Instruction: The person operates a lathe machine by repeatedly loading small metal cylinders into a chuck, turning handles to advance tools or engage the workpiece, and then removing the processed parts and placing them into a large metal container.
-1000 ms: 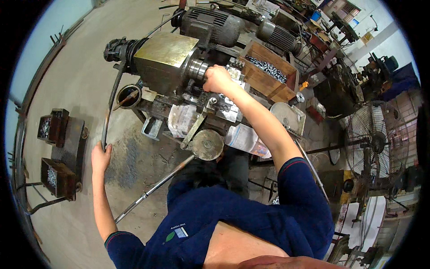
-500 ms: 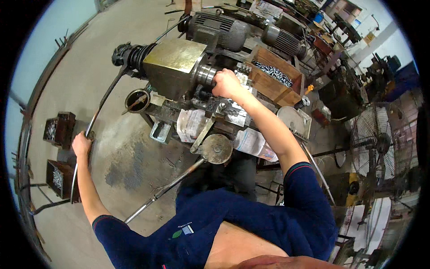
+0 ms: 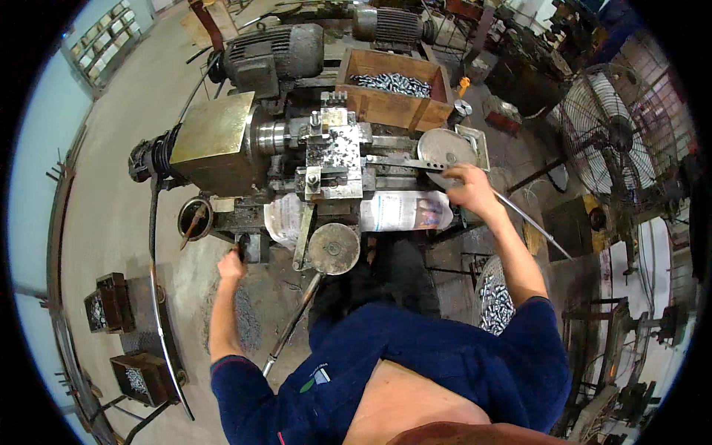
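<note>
My right hand [image 3: 472,191] is at the right end of a flat metal lever with holes [image 3: 406,162], its fingers curled around that end. The lever runs from the lathe's cross slide [image 3: 334,159] towards a round metal plate [image 3: 439,146]. My left hand [image 3: 231,265] is closed low on the left, beside a small metal tray [image 3: 256,249]. Something dark shows at its fingertips, too small to make out. The bare spindle chuck [image 3: 271,139] sticks out of the brass-topped headstock [image 3: 213,130]. A second lever [image 3: 304,237] hangs at the front by a round disc [image 3: 334,248].
A wooden box [image 3: 393,104] of small metal parts stands behind the lathe. A long rod [image 3: 158,297] hangs at the left, near two bins [image 3: 141,378] of parts. A round pot [image 3: 194,219] holds a brush-like tool. A fan [image 3: 612,130] stands right.
My right hand has left the chuck and moved right to the lever. My left hand has let go of the long rod and come in beside the tray. The view has shifted.
</note>
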Demonstrator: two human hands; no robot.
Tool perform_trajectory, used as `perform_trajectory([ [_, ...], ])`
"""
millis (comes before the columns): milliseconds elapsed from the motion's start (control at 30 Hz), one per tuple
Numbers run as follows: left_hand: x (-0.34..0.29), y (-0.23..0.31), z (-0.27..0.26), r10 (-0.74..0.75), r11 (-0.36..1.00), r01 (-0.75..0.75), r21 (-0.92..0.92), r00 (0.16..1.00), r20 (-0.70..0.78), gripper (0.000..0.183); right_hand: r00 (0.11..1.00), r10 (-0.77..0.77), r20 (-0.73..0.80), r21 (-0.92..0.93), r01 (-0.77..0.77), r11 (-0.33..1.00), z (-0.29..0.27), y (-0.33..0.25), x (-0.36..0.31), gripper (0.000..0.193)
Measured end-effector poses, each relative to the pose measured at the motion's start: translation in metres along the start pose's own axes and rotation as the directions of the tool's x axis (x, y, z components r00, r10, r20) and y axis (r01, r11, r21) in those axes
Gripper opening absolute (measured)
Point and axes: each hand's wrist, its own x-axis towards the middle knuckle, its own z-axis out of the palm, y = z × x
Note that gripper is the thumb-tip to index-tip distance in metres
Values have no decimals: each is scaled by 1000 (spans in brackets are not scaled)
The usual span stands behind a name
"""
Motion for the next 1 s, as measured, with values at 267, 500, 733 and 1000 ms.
perform_trajectory([
  [267, 18, -36, -35, -14, 992, 10, 127, 999, 32, 28, 869, 458, -186, -435, -491, 755, -18, 180, -115, 40],
  [500, -64, -114, 4, -278, 897, 370, -243, 898, 340, 39, 535, 825, -182, -518, -765, 382, -8, 231, -177, 36],
  [733, -144, -108, 4, -368, 622, 668, -410, 710, 600, 31, 697, 707, -120, -406, -685, 605, 39, 123, -254, 29],
  [1000, -95, -105, 24, -215, 632, 481, -608, 862, 459, 31, 655, 755, -30, -181, -747, 640, 59, 41, -243, 30],
])
